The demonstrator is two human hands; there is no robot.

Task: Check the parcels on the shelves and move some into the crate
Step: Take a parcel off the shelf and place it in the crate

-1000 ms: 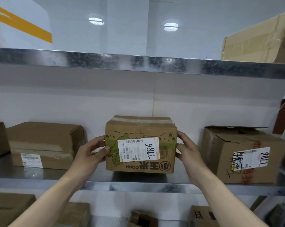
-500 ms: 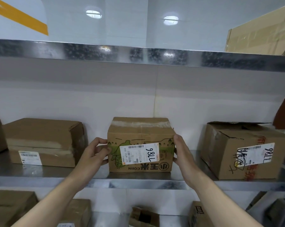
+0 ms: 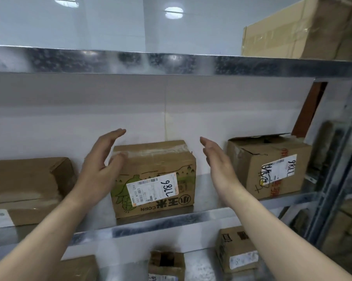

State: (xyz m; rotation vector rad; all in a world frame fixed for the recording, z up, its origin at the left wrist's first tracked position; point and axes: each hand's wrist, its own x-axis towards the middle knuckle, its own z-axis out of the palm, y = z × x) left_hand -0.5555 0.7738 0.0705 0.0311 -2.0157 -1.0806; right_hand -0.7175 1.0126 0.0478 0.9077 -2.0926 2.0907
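On the middle shelf [image 3: 171, 224], near its front edge, sits the corn carton [image 3: 153, 179] with one white label [image 3: 152, 188]; two hands flank it, left hand [image 3: 99, 169] and right hand [image 3: 219, 165], fingers spread and grasping nothing; two more cardboard boxes share this shelf, one [image 3: 27, 185] left, one [image 3: 270, 167] right.

Labelled box [image 3: 153, 179] on the middle shelf [image 3: 171, 222], between a low box [image 3: 27, 185] at left and an open-topped box [image 3: 270, 165] at right, left hand [image 3: 102, 165] and right hand [image 3: 219, 163] flanking it, smaller boxes [image 3: 236, 248] on the shelf below, large box [image 3: 304, 29] on the top shelf at right.
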